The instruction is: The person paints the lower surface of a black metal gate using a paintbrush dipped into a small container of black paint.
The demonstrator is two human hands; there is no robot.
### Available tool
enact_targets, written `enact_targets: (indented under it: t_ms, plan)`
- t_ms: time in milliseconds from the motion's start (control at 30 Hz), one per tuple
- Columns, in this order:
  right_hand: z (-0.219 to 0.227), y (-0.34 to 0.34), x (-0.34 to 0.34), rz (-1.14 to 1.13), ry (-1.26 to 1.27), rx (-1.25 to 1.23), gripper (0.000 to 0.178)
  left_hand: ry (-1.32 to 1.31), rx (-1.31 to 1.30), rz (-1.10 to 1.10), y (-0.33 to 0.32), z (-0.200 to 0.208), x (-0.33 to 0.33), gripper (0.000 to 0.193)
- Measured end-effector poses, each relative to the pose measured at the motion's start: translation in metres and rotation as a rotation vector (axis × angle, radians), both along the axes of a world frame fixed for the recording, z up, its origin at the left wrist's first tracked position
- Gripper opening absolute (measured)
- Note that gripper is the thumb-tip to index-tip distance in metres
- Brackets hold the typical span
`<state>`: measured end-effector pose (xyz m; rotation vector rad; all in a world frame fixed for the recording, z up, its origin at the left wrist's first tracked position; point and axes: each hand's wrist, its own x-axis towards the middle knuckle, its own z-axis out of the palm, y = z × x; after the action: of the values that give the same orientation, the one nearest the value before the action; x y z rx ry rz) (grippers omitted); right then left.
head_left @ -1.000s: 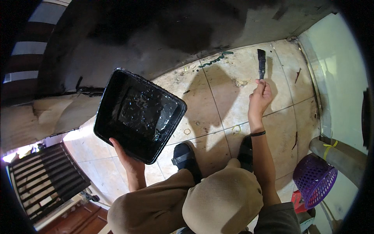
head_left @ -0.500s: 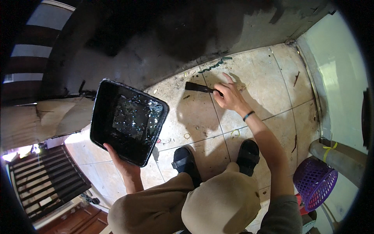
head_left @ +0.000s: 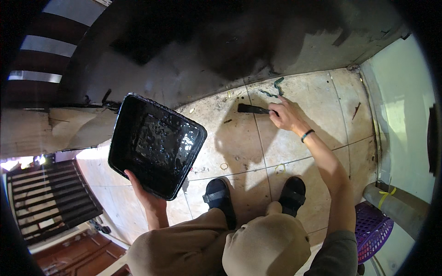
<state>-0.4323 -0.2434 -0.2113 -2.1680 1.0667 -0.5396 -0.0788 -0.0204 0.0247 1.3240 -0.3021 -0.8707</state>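
Note:
My left hand (head_left: 146, 195) grips the near edge of a black rectangular paint tray (head_left: 159, 142), thumb over the rim. Wet black paint glistens on its bottom. Between the thumb and fingers of my right hand (head_left: 289, 117) is a black paintbrush (head_left: 255, 109), its bristles pointing left above the tiles. The index finger stretches out to a dark green curled strip (head_left: 279, 86) on the floor near the wall and seems to touch it.
A wall partly painted black (head_left: 207, 55) rises ahead. My sandalled feet (head_left: 218, 195) stand on the tiled floor (head_left: 317, 101). Yellow bands lie on it. At the right are a pale green wall (head_left: 396, 92), a grey pipe (head_left: 391, 202) and a purple basket (head_left: 375, 232); a dark slatted rack (head_left: 50, 198) stands left.
My right index finger has come to the green strip, which is now bent into a different shape. The brush stays in that hand. The whole view has shifted slightly.

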Motion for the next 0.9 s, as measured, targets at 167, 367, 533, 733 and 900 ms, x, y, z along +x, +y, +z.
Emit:
enact_targets:
  t_ms: [167,367,533,733,900]
  plan:
    - [0.012,0.034,-0.065,-0.096,-0.029,-0.062,0.014,-0.003,-0.014,-0.059,-0.004,0.002,0.0,0.082]
    - [-0.002,0.136,-0.199,-0.556,-0.148,-0.005,0.017,0.071,-0.027,-0.046,-0.005,0.001,-0.001,0.081]
    - [0.022,0.238,-0.282,-1.017,-0.281,0.203,0.016,0.082,-0.042,-0.058,-0.006,-0.005,-0.002,0.081]
    - [0.058,0.188,-0.179,-1.122,-0.456,0.117,0.016,0.023,-0.033,-0.032,-0.012,0.008,-0.014,0.082]
    - [0.035,0.108,-0.054,-0.906,-0.623,0.579,0.024,0.017,-0.067,-0.03,-0.011,0.007,-0.013,0.082]
